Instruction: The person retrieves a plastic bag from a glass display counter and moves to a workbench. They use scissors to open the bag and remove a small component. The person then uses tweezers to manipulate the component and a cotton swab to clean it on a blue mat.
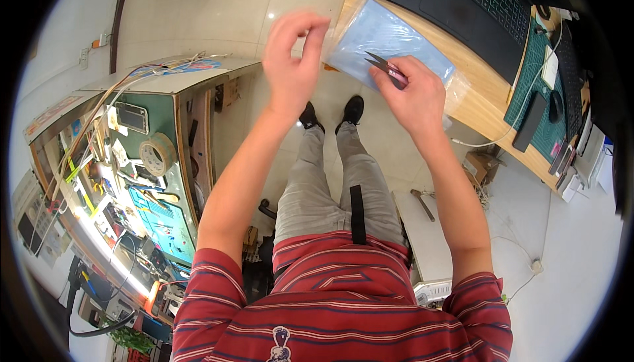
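Observation:
My right hand [416, 95] is wrapped round a small pair of scissors [394, 73] with pinkish handles. Its dark pointed blades are spread apart and point up and left, over a flat light-blue sheet or pack in clear plastic [380, 29]. That pack lies at the edge of the wooden desk [475, 91]. To its left, my left hand [294, 62] is raised above the floor, fingertips and thumb curled together in a pinch. The fingers are slightly blurred, and whatever may be between them is too small to make out.
An open black laptop [456, 12] takes up the desk's far part. A green cutting mat [528, 91] with a mouse [555, 106] lies to the right. At left, a cluttered workbench [162, 213] holds a tape roll [157, 154] and tools. A hammer [422, 205] lies low on the right.

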Available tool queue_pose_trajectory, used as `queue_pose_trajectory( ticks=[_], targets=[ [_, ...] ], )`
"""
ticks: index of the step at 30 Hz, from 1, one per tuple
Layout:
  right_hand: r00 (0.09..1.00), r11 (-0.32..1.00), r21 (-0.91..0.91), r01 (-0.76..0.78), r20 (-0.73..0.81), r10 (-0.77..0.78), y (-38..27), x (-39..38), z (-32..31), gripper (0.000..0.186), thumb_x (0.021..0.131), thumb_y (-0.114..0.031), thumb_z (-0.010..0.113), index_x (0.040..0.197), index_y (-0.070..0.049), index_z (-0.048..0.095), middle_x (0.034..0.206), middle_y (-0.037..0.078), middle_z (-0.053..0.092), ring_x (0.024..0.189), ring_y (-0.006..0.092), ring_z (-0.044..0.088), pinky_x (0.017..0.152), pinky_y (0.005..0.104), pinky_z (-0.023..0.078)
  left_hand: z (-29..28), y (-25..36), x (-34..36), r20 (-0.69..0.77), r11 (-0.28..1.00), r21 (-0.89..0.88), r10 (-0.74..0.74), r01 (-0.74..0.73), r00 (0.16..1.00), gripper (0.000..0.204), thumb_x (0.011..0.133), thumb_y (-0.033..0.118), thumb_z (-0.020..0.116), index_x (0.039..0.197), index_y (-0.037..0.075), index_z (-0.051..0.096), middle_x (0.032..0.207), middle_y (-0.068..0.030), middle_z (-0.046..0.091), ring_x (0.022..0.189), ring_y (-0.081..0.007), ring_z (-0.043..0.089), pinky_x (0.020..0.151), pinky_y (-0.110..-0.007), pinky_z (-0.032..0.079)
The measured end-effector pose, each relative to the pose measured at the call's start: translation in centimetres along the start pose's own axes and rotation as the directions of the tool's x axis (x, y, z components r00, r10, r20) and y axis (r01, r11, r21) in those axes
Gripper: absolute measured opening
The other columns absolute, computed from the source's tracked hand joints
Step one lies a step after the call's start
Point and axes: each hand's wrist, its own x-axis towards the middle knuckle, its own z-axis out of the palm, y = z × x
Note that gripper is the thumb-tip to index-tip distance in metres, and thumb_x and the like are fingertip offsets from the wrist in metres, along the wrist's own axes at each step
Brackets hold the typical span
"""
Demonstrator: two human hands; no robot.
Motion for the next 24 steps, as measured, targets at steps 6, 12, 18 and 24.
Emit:
queue_pose_trajectory(
  ticks=[6, 12, 18, 24],
  targets=[
    [0.998, 0.998, -0.003, -0.057, -0.003, 0.057, 0.7, 0.6, 0.4, 0.025, 0.078, -0.03, 0.077, 0.084, -0.006, 0.072, 0.08, 0.004, 0.069, 0.072, 0.0233, 0.067, 0.063, 0.034, 0.051, -2.5, 2.3, -3.2, 0.276, 0.974, 0.089, 0.177, -0.209, 0.945, 0.019, 0.079, -0.005, 0.071, 0.094, 0.006, 0.069, 0.117, -0.0082, 0.067, 0.105, -0.0269, 0.061, 0.09, -0.036, 0.048],
    [0.999, 0.999, -0.01, -0.051, 0.008, 0.051, 0.6, 0.8, 0.1, 0.023, 0.079, -0.029, 0.076, 0.083, -0.007, 0.072, 0.079, 0.004, 0.069, 0.072, 0.0247, 0.067, 0.063, 0.0353, 0.052, -3.2, 2.8, -2.8, 0.499, 0.927, 0.183, 0.198, -0.327, 0.844, 0.022, 0.072, -0.003, 0.072, 0.089, 0.008, 0.066, 0.127, -0.0089, 0.065, 0.121, -0.0321, 0.058, 0.1, -0.044, 0.043],
    [0.998, 0.998, -0.024, -0.056, 0.027, 0.056, 0.7, 0.9, 0.0, 0.022, 0.079, -0.03, 0.074, 0.082, -0.008, 0.073, 0.079, 0.004, 0.069, 0.073, 0.0259, 0.067, 0.064, 0.0372, 0.052, -3.3, 2.4, -2.7, 0.577, 0.876, 0.253, 0.203, -0.41, 0.791, 0.017, 0.074, -0.001, 0.071, 0.088, 0.007, 0.064, 0.134, -0.0094, 0.062, 0.127, -0.0303, 0.055, 0.105, -0.046, 0.041],
    [0.996, 0.997, -0.036, -0.07, 0.046, 0.071, 0.5, 1.1, -0.2, 0.023, 0.08, -0.031, 0.073, 0.083, -0.008, 0.073, 0.079, 0.005, 0.069, 0.075, 0.0267, 0.067, 0.065, 0.0382, 0.052, -3.1, 2.5, -2.5, 0.616, 0.852, 0.279, 0.195, -0.443, 0.764, 0.016, 0.075, -0.001, 0.069, 0.088, 0.006, 0.063, 0.137, -0.0095, 0.061, 0.127, -0.0281, 0.055, 0.108, -0.045, 0.041]
  ],
)
